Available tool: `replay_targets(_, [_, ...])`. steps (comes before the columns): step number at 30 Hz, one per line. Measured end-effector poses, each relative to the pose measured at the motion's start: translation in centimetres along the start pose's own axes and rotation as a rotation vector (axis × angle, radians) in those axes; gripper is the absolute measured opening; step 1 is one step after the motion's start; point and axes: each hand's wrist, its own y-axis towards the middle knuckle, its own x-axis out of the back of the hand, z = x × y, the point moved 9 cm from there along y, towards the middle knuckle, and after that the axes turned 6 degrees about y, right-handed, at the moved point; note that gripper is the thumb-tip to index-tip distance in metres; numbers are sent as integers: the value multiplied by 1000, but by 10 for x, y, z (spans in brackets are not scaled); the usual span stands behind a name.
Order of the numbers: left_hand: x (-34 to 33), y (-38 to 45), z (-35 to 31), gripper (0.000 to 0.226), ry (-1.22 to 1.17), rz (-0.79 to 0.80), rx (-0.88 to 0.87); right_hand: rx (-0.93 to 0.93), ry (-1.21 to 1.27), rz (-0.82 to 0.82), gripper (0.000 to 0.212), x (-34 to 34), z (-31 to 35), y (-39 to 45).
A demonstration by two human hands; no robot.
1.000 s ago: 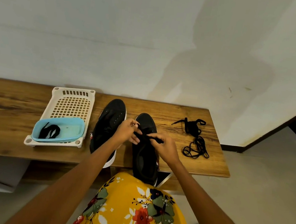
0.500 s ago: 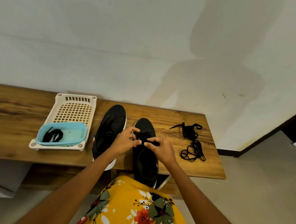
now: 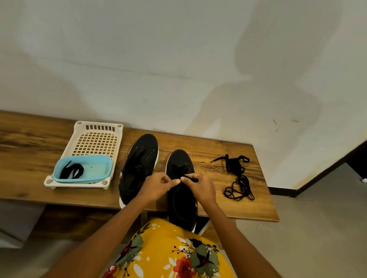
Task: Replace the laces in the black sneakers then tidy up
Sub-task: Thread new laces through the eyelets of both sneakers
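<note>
On the wooden worktop point(image 3: 216, 208) two black sneakers stood side by side, toes toward the wall, and both hands were busy over the right sneaker point(image 3: 182, 197). The right hand point(image 3: 203, 189) pinched a short stretch of black lace point(image 3: 189, 179) between thumb and curled fingers, just above the eyelets; the left hand point(image 3: 158, 187) was curled with its fingertips meeting the right hand's at the same lace, seemingly pinching its other end (the contact itself was too small to be sure of). Judging by this, lacing of the right sneaker was under way near the toe end, with most of its eyelets yet to be threaded. The left sneaker point(image 3: 138, 168) showed bare eyelets and no lace that could be made out, so it looked untouched. One coiled black lace point(image 3: 71, 171) lay in the blue tub point(image 3: 105, 164), which sat in the near end of the white perforated tray point(image 3: 96, 143) beside the left sneaker. A loose tangle of black laces point(image 3: 238, 178) lay well apart on the right of the worktop, probably the old ones, so tidying also remained.
</note>
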Motion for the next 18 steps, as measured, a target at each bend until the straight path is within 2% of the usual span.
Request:
replay_targets(2, [1, -5, -5, 21, 125, 9, -65, -14, -20, -22, 31, 1, 2, -2])
replay_targets(4, [7, -8, -12, 16, 140, -29, -112, -24, -26, -30, 31, 0, 3, -4])
replay_targets(6, [8, -11, -25, 11, 99, 0, -202, -36, -17, -28, 30, -1, 3, -5])
replay_targets(9, [13, -16, -41, 17, -68, 37, -314, -62, 34, -28, 29, 0, 1, -6])
replay_targets(14, [22, -22, -53, 24, -377, 148, -275, -85, 50, -14, 26, -1, 4, -6])
replay_targets(16, [19, -22, -53, 20, -380, 174, -251, -89, 61, -2, 24, -2, 2, -6])
replay_targets(18, [13, -18, -54, 15, -269, 182, -259, -84, 67, 15, 23, -3, 1, -6])
